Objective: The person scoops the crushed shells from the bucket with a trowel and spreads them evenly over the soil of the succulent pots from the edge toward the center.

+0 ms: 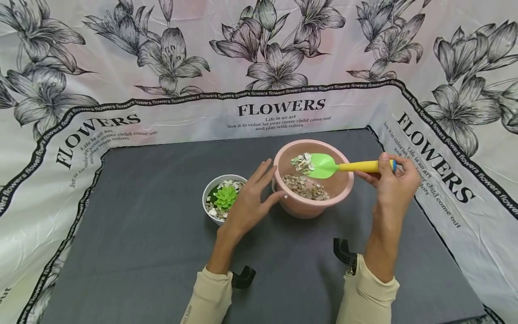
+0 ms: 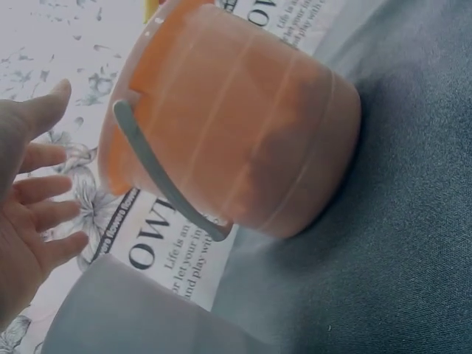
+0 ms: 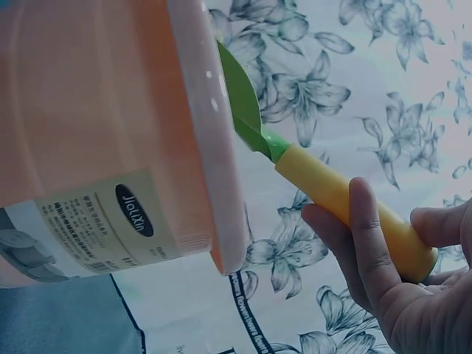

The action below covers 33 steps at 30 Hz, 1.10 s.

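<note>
My right hand (image 1: 394, 180) grips the yellow handle of a small garden trowel (image 1: 323, 166) with a green blade. A heap of pale pebbles (image 1: 302, 163) lies on the blade, which is held over a pink bucket (image 1: 309, 211). More pebbles (image 1: 305, 188) cover part of the bucket's floor. My left hand (image 1: 252, 202), fingers spread, is at the bucket's near left rim. Just left of that hand stands a white pot (image 1: 207, 213) with a green succulent (image 1: 225, 197) set among pebbles. In the left wrist view the bucket's grey carrying handle (image 2: 166, 184) hangs down its side.
A dark grey cloth (image 1: 141, 234) covers the table. Behind and along both sides rises a white floral sheet (image 1: 194, 117) printed with "FLOWERS". A paper label (image 3: 110, 225) is stuck on the bucket's side. Black camera mounts (image 1: 344, 252) sit at both wrists.
</note>
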Motion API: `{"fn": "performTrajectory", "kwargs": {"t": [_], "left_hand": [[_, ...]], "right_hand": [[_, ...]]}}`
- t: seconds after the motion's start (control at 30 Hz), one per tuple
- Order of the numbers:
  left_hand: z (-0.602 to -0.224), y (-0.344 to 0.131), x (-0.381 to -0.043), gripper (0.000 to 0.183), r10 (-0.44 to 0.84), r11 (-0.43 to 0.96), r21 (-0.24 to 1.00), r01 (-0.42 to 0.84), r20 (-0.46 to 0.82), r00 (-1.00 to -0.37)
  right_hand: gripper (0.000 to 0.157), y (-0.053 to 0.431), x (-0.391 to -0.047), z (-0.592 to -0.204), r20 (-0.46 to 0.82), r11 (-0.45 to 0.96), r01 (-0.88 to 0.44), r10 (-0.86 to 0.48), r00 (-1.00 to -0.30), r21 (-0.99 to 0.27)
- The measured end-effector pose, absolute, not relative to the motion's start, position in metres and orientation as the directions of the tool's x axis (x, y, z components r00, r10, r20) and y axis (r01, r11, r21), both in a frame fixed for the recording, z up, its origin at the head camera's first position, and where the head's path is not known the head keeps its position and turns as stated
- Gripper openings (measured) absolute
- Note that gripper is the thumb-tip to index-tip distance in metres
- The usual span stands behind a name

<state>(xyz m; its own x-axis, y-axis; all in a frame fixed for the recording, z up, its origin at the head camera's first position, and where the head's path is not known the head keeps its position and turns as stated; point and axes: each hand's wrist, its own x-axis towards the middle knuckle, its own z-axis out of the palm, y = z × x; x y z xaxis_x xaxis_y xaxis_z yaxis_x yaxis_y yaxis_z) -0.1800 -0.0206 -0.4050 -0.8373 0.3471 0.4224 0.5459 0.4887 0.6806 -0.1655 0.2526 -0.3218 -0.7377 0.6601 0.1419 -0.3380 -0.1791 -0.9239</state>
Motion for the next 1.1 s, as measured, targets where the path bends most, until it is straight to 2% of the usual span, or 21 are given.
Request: {"fn": "performTrajectory", "kwargs": {"t": [0.47,0.9,1.1], "left_hand": [[-0.402,-0.034,-0.176,0.067,0.307,0.495,0.712,0.499,0.394,-0.866],[-0.4,-0.063,-0.175,0.068,0.226,0.493,0.761,0.422,0.357,-0.906],[-0.4,-0.076,-0.175,0.066,0.206,0.512,0.756,0.409,0.354,-0.912]], "right_hand": [[0.012,0.242,-0.16,-0.312,0.18,-0.192,-0.387,0.649,-0.739,-0.902],[0.01,0.216,-0.164,-0.306,0.224,-0.182,-0.378,0.551,-0.804,-0.908],[0.008,0.205,-0.165,-0.308,0.246,-0.164,-0.382,0.529,-0.812,-0.909]]}}
